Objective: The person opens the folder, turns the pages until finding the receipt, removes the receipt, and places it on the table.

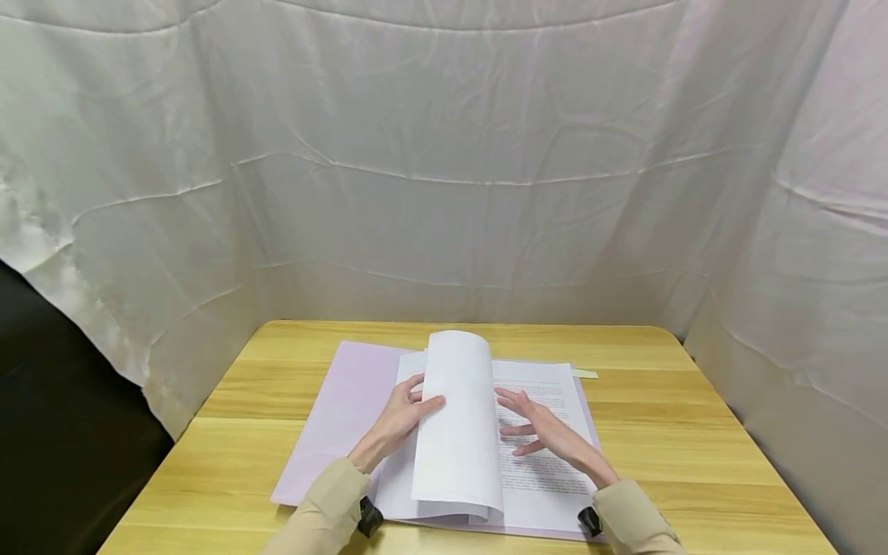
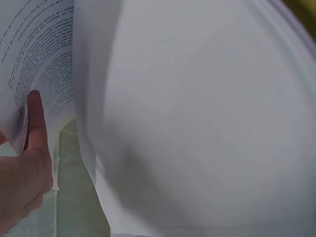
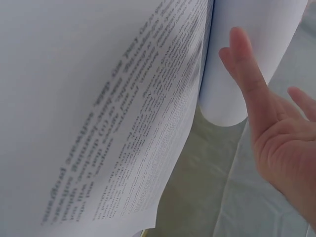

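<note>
Midway across the lilac folder (image 1: 350,405), a curled sheet (image 1: 458,439) is partly turned, not yet flat, pinched by the left hand (image 1: 398,418); at the folder's right, the empty right hand (image 1: 548,426) spreads its fingers over a printed page (image 1: 544,478).

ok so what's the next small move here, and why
Probably the left hand should lay the curled paper flat to the left: it pinches that paper's left edge, and the paper stands bowed up off the pages beneath. The right hand looks free, its fingers spread by the printed page, holding nothing.
</note>
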{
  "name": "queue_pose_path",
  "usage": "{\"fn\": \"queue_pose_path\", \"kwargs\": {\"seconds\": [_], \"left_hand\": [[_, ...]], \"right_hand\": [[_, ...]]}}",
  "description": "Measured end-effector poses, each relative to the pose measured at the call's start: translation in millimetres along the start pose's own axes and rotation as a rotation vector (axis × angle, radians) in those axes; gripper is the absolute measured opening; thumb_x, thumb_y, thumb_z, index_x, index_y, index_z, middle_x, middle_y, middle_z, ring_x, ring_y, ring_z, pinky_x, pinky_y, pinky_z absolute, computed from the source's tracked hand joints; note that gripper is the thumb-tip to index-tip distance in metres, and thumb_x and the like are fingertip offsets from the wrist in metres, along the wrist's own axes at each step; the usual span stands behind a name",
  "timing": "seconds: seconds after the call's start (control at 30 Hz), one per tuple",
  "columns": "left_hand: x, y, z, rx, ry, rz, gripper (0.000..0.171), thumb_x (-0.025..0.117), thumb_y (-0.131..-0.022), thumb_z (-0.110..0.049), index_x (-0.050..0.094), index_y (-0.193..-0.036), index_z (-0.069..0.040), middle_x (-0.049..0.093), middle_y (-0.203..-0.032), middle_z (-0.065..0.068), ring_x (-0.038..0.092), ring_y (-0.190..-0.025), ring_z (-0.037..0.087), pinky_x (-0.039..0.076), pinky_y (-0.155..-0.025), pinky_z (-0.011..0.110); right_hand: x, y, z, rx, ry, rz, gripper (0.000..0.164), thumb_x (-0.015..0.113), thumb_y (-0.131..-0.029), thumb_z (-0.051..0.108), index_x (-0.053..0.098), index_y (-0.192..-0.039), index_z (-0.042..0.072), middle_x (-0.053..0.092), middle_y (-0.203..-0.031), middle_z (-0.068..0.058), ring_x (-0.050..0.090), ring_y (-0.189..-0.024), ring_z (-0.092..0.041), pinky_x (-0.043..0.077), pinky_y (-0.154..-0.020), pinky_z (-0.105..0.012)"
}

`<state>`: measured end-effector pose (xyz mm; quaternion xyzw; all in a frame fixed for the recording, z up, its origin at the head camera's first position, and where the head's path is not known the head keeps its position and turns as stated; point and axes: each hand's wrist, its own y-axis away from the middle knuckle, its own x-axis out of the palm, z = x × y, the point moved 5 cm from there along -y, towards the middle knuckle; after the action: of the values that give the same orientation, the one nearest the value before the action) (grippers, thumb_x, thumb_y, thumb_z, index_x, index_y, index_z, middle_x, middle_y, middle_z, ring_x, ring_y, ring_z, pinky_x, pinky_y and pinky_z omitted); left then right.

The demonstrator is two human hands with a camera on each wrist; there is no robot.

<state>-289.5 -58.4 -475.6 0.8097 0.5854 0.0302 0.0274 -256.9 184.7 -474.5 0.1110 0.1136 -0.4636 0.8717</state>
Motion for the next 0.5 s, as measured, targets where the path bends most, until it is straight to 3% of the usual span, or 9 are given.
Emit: {"fn": "queue_pose_path", "kwargs": {"seconds": [0.27, 0.5], "left_hand": [[-10.5, -0.7, 5.7, -0.087, -0.006, -0.152, 0.067, 0.076, -0.088, -0.011, 0.044, -0.144, 0.004, 0.072, -0.112, 0.027, 0.072, -0.078, 0.016, 0.061, -0.07, 0.031], [-21.2, -2.1, 12.9, -0.12, -0.02, -0.197, 0.068, 0.08, -0.085, -0.015, 0.048, -0.141, 0.006, 0.074, -0.106, 0.023, 0.073, -0.076, 0.018, 0.063, -0.068, 0.033]], "right_hand": [[-2, 1, 0, 0.008, 0.024, -0.027, 0.064, 0.013, -0.11, 0.047, 0.026, -0.16, 0.008, 0.024, -0.164, -0.027, 0.056, -0.128, -0.051, 0.063, -0.085, -0.046], [-6, -1, -5, 0.007, 0.046, -0.042, 0.061, 0.019, -0.112, 0.042, 0.027, -0.159, 0.005, 0.028, -0.162, -0.03, 0.059, -0.126, -0.048, 0.061, -0.089, -0.049]]}}
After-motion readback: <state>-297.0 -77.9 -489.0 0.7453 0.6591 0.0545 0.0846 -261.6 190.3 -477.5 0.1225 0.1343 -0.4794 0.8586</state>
